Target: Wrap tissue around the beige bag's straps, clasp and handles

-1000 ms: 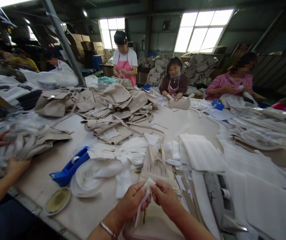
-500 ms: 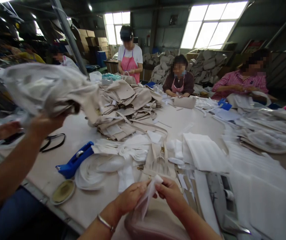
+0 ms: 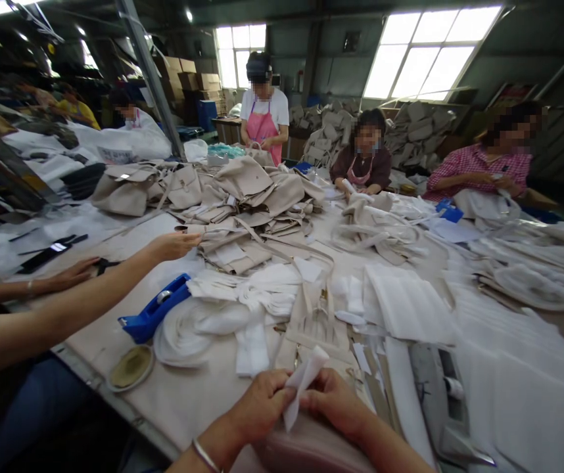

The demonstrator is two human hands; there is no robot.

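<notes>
My left hand (image 3: 261, 406) and my right hand (image 3: 337, 402) meet at the bottom middle of the view, both pinched on a small white foam sheet (image 3: 304, 381) that sticks up between them. A bracelet circles my left wrist. Under my hands lies a pinkish bag (image 3: 306, 450), partly hidden by them. Just beyond, a beige bag with straps (image 3: 316, 314) lies flat on the table (image 3: 183, 401).
A co-worker's arm (image 3: 114, 282) at the left reaches toward a heap of beige bags (image 3: 242, 197). A blue tape dispenser (image 3: 156, 314), a roll of white foam (image 3: 183, 332), a round lid (image 3: 131, 368) and stacked white foam sheets (image 3: 405, 302) lie nearby. Three people work at the far side.
My hands have sunk slightly lower with the foam sheet still between them. The co-worker at the left has put down the raised bundle and now stretches a hand toward the bag heap.
</notes>
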